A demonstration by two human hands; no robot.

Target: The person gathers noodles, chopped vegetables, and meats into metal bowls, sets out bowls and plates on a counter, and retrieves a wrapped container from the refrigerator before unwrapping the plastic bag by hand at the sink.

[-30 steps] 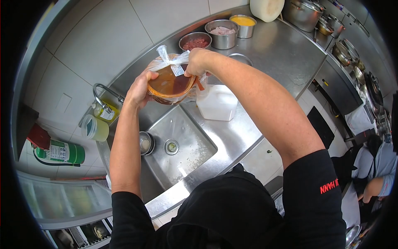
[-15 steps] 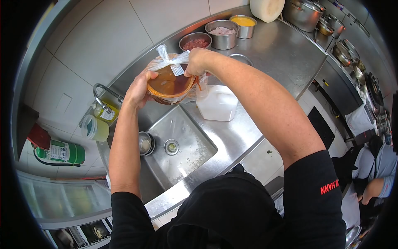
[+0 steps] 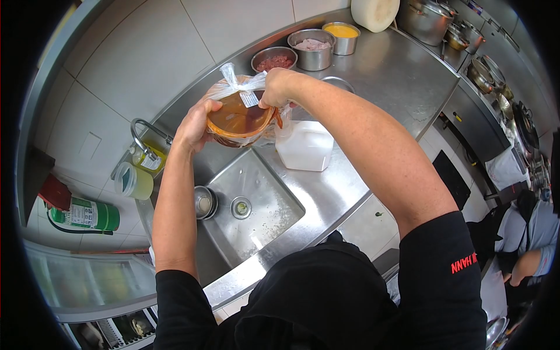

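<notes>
Both hands grip a bowl of brown liquid (image 3: 239, 121), tilted over the counter just beyond the sink. My left hand (image 3: 196, 125) is closed around its left side, the thumb over the rim. At its upper right edge, the fingers of my right hand (image 3: 274, 90) are closed on the rim, partly hidden by the wrist. Clear plastic wrap with a knotted white tie (image 3: 231, 81) and a printed label (image 3: 249, 99) hangs on the bowl. Right beside it stands a translucent white jug (image 3: 306, 149); a brown streak shows between the bowl's rim and the jug's top.
A steel sink (image 3: 271, 219) with small stacked bowls (image 3: 205, 202) lies below. Left are a faucet (image 3: 140, 131), a yellow bottle (image 3: 150, 157) and a tub (image 3: 134, 181). Behind stand metal pots of red meat (image 3: 274, 60), pale meat (image 3: 312, 49) and yellow liquid (image 3: 342, 38). Another person (image 3: 525, 239) is at right.
Hardly anything differs. Both hands keep their hold on the tilted bowl, and the jug stays in place beside it.
</notes>
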